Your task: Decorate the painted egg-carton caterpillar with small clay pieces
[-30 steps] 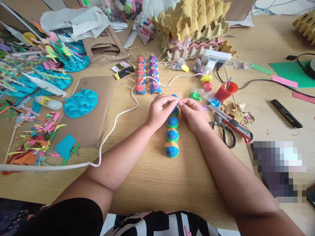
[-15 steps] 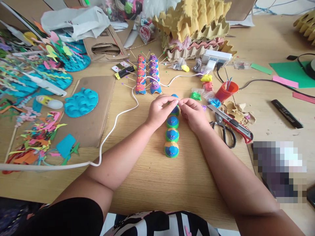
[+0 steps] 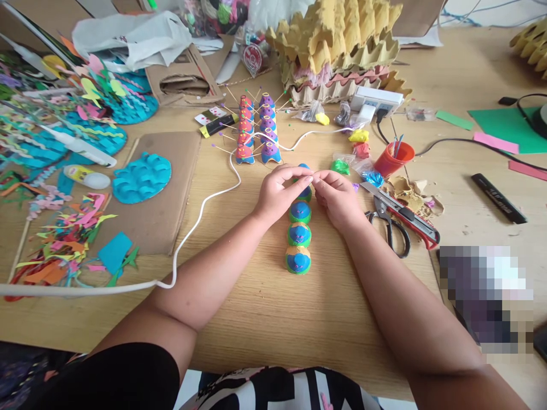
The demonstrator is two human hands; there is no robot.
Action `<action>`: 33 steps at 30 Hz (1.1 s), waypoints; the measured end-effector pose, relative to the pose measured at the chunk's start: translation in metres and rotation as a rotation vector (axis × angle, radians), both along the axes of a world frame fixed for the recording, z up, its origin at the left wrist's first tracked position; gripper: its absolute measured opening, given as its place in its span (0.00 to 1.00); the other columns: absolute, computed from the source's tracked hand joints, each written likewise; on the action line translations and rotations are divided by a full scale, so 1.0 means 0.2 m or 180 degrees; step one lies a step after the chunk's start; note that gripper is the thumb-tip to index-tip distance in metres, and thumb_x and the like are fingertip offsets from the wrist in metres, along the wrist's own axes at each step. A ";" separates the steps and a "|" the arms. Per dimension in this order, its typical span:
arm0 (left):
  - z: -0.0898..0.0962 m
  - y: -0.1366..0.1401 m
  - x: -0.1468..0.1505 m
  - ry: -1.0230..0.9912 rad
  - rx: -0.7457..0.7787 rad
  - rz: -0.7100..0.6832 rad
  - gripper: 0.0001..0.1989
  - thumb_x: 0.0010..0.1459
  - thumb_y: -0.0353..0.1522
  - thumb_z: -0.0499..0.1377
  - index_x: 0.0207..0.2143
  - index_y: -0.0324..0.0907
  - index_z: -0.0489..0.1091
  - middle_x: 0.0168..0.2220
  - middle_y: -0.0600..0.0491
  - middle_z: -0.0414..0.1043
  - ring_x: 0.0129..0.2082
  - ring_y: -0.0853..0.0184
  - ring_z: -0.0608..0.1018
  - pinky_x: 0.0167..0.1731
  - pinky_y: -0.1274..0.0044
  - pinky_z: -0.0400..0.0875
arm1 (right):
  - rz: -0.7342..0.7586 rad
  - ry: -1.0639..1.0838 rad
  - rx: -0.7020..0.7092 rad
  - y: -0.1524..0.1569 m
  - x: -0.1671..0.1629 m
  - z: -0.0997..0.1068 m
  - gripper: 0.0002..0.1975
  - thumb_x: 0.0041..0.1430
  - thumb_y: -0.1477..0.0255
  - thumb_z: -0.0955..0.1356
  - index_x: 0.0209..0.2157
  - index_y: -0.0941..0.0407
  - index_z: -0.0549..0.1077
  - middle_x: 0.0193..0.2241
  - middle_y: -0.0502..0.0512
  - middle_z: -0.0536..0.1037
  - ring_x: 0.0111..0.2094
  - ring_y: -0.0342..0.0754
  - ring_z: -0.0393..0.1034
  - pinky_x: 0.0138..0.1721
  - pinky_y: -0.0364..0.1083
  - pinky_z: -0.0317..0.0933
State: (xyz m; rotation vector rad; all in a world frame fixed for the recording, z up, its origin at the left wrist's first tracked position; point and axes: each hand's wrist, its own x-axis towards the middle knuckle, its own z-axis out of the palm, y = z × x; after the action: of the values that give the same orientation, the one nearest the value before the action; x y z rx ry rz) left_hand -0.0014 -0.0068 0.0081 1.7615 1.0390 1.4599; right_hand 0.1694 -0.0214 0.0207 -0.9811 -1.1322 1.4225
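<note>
My left hand [image 3: 280, 191] and my right hand [image 3: 335, 193] meet fingertip to fingertip over the far end of a row of blue and green egg-carton cups [image 3: 299, 233]. Both pinch closed; whatever lies between the fingertips is too small to make out. The nearer cups carry small pinkish marks on their blue fronts, and the far cups are partly covered by my left hand. Beyond stand a red egg-carton strip [image 3: 245, 131] and a purple one [image 3: 268, 128], with pins sticking out. Green clay [image 3: 341, 167] in a bag lies beyond my right hand.
On the right are a red cutter knife [image 3: 410, 219], scissors [image 3: 388, 228], an orange cup [image 3: 393, 159] and a power strip [image 3: 376, 101]. A white cable [image 3: 205, 205] crosses left. Paper scraps [image 3: 64, 239], cardboard [image 3: 154, 228] and a blue paper disc [image 3: 141, 177] lie there; egg trays [image 3: 337, 45] stack behind.
My joined fingertips have shifted very slightly to the right. The cups and the other things stay where they were.
</note>
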 end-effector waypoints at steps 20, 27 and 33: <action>0.00 0.01 -0.01 -0.0063 0.0111 0.0186 0.19 0.67 0.51 0.67 0.38 0.46 0.85 0.39 0.49 0.86 0.43 0.63 0.85 0.51 0.69 0.80 | -0.0017 0.0088 -0.0116 -0.01 0.00 0.02 0.29 0.47 0.44 0.82 0.31 0.54 0.76 0.19 0.41 0.62 0.21 0.37 0.49 0.24 0.43 0.39; -0.01 0.00 0.00 -0.0177 -0.0034 0.0020 0.21 0.66 0.53 0.68 0.42 0.45 0.86 0.43 0.48 0.88 0.48 0.62 0.86 0.56 0.69 0.80 | -0.0011 0.0060 -0.0054 0.00 0.00 0.02 0.28 0.48 0.45 0.82 0.32 0.53 0.75 0.20 0.41 0.62 0.22 0.38 0.48 0.24 0.44 0.39; 0.00 -0.01 0.00 -0.0355 -0.0199 -0.0175 0.21 0.67 0.52 0.67 0.46 0.45 0.85 0.47 0.48 0.88 0.50 0.62 0.86 0.56 0.70 0.80 | -0.0018 0.0178 -0.0106 0.00 0.00 0.02 0.25 0.48 0.49 0.83 0.32 0.53 0.76 0.19 0.41 0.63 0.21 0.38 0.48 0.24 0.44 0.39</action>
State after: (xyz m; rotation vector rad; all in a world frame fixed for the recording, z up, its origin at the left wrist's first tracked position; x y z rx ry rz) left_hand -0.0022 -0.0079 0.0089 1.6329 0.9613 1.4587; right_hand 0.1689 -0.0217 0.0242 -0.9613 -1.0670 1.4596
